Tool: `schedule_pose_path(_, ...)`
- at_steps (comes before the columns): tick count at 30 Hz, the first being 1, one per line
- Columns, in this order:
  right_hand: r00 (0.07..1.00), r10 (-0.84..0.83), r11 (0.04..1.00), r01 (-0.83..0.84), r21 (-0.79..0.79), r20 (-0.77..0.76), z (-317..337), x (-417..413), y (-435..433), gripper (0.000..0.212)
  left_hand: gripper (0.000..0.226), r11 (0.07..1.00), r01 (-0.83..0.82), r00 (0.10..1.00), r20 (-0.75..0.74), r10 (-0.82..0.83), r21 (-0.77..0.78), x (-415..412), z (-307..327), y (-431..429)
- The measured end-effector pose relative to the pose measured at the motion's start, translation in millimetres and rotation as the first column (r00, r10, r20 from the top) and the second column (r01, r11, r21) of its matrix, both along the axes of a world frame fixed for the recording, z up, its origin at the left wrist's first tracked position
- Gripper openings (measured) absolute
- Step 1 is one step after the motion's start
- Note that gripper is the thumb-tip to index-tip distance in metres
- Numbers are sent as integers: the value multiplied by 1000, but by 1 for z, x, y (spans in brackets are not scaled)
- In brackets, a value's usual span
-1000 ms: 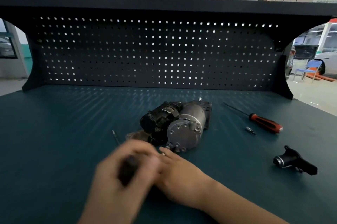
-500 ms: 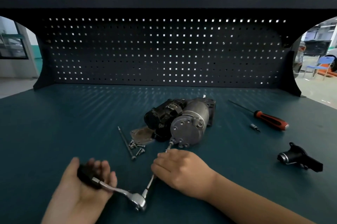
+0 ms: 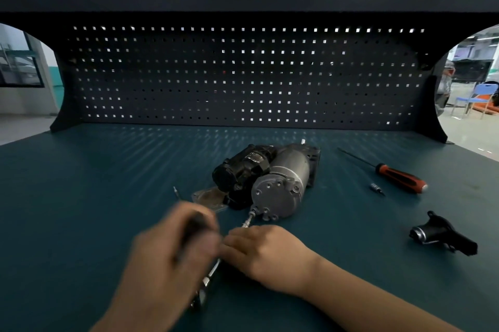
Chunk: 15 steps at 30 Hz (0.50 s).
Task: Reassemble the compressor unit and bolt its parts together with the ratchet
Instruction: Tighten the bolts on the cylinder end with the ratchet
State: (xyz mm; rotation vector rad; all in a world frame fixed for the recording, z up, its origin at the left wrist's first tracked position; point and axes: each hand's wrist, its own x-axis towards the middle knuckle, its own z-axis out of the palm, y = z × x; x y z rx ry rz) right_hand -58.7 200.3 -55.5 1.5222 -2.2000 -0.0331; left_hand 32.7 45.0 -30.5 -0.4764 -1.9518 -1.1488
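The compressor unit (image 3: 272, 179), a grey cylinder joined to a black motor part, lies on its side mid-bench. A thin extension bar (image 3: 248, 219) runs from the lower edge of its grey end cap toward me. My right hand (image 3: 266, 253) curls around that bar just below the cap. My left hand (image 3: 175, 248), blurred by motion, grips the ratchet's black handle (image 3: 193, 226); the ratchet's metal head (image 3: 201, 298) shows below my hands. A flat grey cover plate (image 3: 209, 198) lies left of the unit.
A red-and-black screwdriver (image 3: 399, 177) and a small bit (image 3: 377, 188) lie to the right. A black plastic compressor part (image 3: 442, 236) sits at the far right. A thin rod (image 3: 176, 192) lies left of the plate. The pegboard (image 3: 243, 75) closes off the back.
My left hand has swung the ratchet handle up from the lower left toward my right hand, covering the loose screws by the plate. My right hand stayed on the extension bar.
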Motion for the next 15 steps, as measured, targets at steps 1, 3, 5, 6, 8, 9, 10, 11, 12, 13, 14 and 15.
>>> schedule_pose_path(1,998,26,1000,-26,2,-60,-5,-1,0,28,25,940,-45,999,35,36,338,-2,1,-8)
schedule_pose_path(3,994,63,996,-69,-59,-92,-12,-2,-2,31,42,521,-87,981,164,-103,849,-6,-8,-22)
schedule_pose_path(5,991,61,994,-71,-88,-118,-12,-2,-3,30,41,165,-90,939,139,-316,982,-9,-18,-36)
schedule_pose_path(6,988,54,992,-69,-104,-142,-12,-3,-4,29,40,113,-93,928,127,-351,989,-10,-20,-39)
schedule_pose_path(8,982,67,987,-91,-131,-176,-13,-4,-4,26,40,182,-16,949,72,-306,983,-11,-18,-27)
schedule_pose_path(9,985,64,990,-83,-116,-161,-13,-3,-4,26,41,285,61,957,25,-288,956,-8,-13,-14)
schedule_pose_path(10,986,72,991,-88,-103,-153,-12,-3,-4,26,39,438,129,964,-9,-266,890,-4,-9,-2)
schedule_pose_path(11,985,82,988,-101,-115,-154,-11,-2,-4,29,33,632,186,969,-34,-245,752,1,-5,8)
schedule_pose_path(12,987,79,988,-96,-118,-140,-7,0,-5,33,27,829,200,976,-30,-216,523,3,-3,17)
schedule_pose_path(13,990,87,987,-101,-128,-115,-5,1,-6,36,25,959,181,983,-7,-184,216,4,-5,21)
schedule_pose_path(14,989,106,981,-122,-149,-106,-4,0,-6,36,25,987,149,989,1,-149,-62,4,-10,22)
schedule_pose_path(15,985,134,976,-150,-157,-110,-4,0,-6,35,26,968,126,992,6,-128,-216,4,-11,22)
